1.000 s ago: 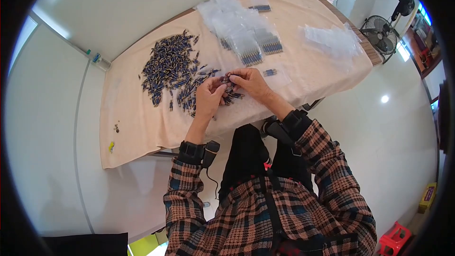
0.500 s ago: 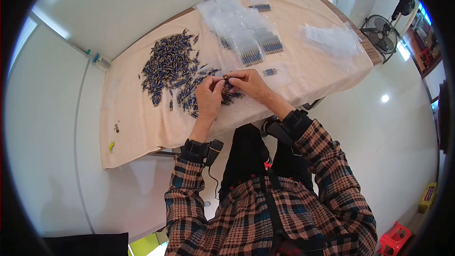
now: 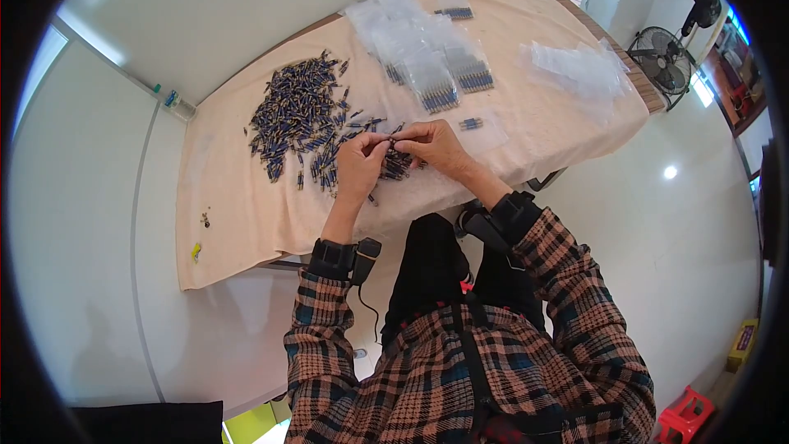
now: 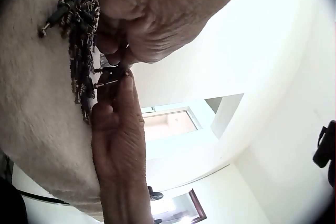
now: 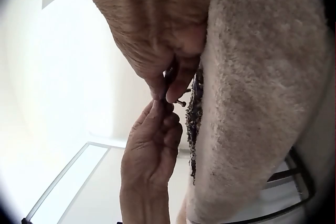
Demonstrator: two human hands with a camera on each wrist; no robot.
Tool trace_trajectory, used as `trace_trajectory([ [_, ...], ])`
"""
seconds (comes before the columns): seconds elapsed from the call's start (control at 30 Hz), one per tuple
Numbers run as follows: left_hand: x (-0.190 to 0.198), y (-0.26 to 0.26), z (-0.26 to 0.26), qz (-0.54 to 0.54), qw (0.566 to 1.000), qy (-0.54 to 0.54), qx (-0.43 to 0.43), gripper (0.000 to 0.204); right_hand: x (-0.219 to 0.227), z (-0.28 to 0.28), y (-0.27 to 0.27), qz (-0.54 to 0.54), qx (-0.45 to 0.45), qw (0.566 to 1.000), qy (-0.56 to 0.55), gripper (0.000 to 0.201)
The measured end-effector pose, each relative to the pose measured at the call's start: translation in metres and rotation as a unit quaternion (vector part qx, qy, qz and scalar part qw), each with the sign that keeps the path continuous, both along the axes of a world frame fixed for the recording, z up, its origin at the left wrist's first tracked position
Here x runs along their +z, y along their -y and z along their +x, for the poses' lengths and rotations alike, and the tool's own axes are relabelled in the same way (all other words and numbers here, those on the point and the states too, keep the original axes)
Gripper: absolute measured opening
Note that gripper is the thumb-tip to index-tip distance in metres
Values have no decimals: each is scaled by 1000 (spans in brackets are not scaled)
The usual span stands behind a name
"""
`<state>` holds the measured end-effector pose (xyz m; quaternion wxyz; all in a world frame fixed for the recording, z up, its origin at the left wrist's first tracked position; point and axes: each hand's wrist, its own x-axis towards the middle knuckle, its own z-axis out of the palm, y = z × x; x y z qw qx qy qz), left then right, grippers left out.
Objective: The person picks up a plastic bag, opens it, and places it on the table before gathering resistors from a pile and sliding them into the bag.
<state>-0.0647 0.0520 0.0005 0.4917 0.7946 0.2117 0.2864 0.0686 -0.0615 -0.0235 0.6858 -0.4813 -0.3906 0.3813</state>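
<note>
My left hand [image 3: 359,166] and right hand [image 3: 440,150] meet fingertip to fingertip close over the towel-covered table's near side. Between them they pinch small dark pieces with brass-coloured, screw-like ends [image 4: 108,83]; the fingers hide most of these. In the right wrist view, a screw-like end [image 5: 181,103] sticks out beside the right thumb and finger. Under the hands lies a group of loose blue pieces with brass-coloured ends [image 3: 396,169]. To their left spreads a large pile of the same pieces [image 3: 296,107]. A few blue pieces [image 3: 471,123] lie on a clear bag beside the right hand.
Filled clear bags [image 3: 440,97] overlap behind the hands, with one more small bag [image 3: 454,12] farther back. Flat clear bags [image 3: 575,70] lie at the right. A yellow item [image 3: 196,252] and some tiny parts [image 3: 205,219] sit at the left. A fan [image 3: 660,57] stands beyond the table.
The fingertips have drawn closer together and the left hand has turned slightly, both hands still pinching small pieces. The pile and bags stay where they were.
</note>
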Motion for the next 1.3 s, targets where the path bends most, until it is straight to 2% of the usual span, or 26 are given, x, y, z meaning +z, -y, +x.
trace_trajectory([
  [0.33,6,7,-1,-20,999,-35,20,10,-3,0,0,-21,-32,996,86,21],
  [0.43,8,9,-3,-9,999,-42,24,10,-10,1,-5,50,-56,981,180,26],
  [0.53,7,9,-5,61,997,-38,24,10,-5,-3,-3,49,-55,986,149,25],
  [0.7,-3,10,-4,65,997,-5,41,9,0,-7,-1,44,-68,986,143,20],
  [0.97,0,-10,-19,-79,994,55,53,10,0,-5,1,-32,-68,978,195,14],
  [1.07,11,-13,-35,-207,970,117,40,9,2,-7,3,-24,-86,969,230,18],
  [1.13,12,-7,-36,-222,967,124,32,9,5,-9,3,-20,-94,963,251,20],
  [1.27,11,12,-28,-264,954,144,-10,9,12,-11,11,-5,-61,978,201,28],
  [1.3,11,16,-25,-275,950,146,-26,10,13,-14,12,6,-57,986,156,30],
])
